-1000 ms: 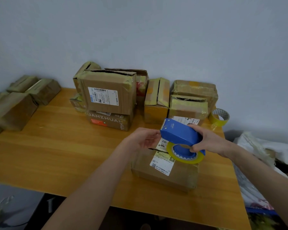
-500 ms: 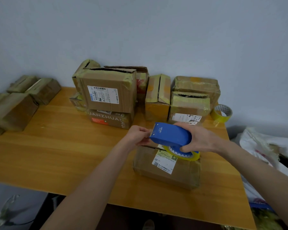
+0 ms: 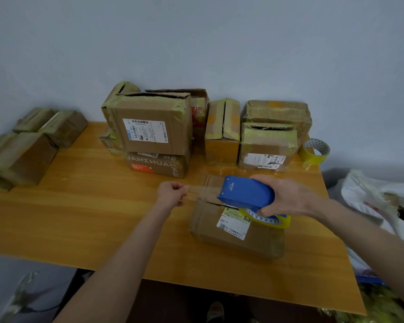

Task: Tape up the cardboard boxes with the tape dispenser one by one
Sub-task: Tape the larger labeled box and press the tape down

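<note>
A brown cardboard box (image 3: pixel 236 231) with a white label lies on the wooden table (image 3: pixel 103 217) in front of me. My right hand (image 3: pixel 289 197) grips the blue tape dispenser (image 3: pixel 245 194) with its yellowish tape roll, held over the box's top. My left hand (image 3: pixel 172 194) pinches the free end of the clear tape strip (image 3: pixel 203 191), which stretches from the dispenser leftward past the box's left edge.
Several cardboard boxes (image 3: pixel 149 127) stand stacked along the wall at the back. More taped boxes (image 3: pixel 21 157) sit at the far left. A loose yellow tape roll (image 3: pixel 316 151) lies at the back right. White bags (image 3: pixel 378 201) lie right of the table.
My left hand has pulled the tape end away to the left, drawing out a strip. The dispenser has dropped lower, closer to the box top.
</note>
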Demonstrator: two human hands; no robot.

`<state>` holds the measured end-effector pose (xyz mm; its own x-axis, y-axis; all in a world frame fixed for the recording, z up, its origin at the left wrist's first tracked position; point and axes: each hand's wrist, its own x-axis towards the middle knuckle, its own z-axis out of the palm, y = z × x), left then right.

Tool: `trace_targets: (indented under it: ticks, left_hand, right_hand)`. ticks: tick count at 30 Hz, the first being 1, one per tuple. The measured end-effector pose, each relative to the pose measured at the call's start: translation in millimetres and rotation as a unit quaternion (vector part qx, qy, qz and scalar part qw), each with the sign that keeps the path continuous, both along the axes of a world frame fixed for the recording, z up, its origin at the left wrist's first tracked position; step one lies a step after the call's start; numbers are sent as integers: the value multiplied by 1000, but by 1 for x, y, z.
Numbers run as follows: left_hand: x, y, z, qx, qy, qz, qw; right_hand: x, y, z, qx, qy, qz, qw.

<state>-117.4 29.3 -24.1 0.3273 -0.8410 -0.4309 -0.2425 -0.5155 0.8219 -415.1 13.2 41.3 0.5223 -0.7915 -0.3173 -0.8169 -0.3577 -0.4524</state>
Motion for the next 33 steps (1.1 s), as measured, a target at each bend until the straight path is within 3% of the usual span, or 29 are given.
trace_targets:
  ticks: [8,14,17,19,21,23,25,33]
  left_hand:
    - [-8,-3,-27,6,-74,-3,997]
    - [-20,-4,-46,64,-153,-86,982]
    - [-19,-7,-40,78,-238,-138,958]
    - [-17,-2,-29,-14,-331,-166,929]
    - [-18,4,-19,-112,-367,-296,875]
    - [-25,11,-14,-76,-372,-449,809]
    - [-28,14,-19,-30,-394,-496,773]
    - [-28,18,-26,-62,-419,-465,777]
  right_hand:
    - [5,4,-11,-10,13,4,1000]
    - [11,0,-14,1,8,1,1000]
    - [12,-2,-13,5,5,-5,1000]
    - [13,-2,-12,5,2,-10,1000]
    - [13,-3,-9,0,-4,-15,1000]
    - [14,-3,-5,-1,-6,-23,1000]
    - [15,-3,-3,6,-5,-30,1000]
    - [16,0,2,-24,29,-19,999]
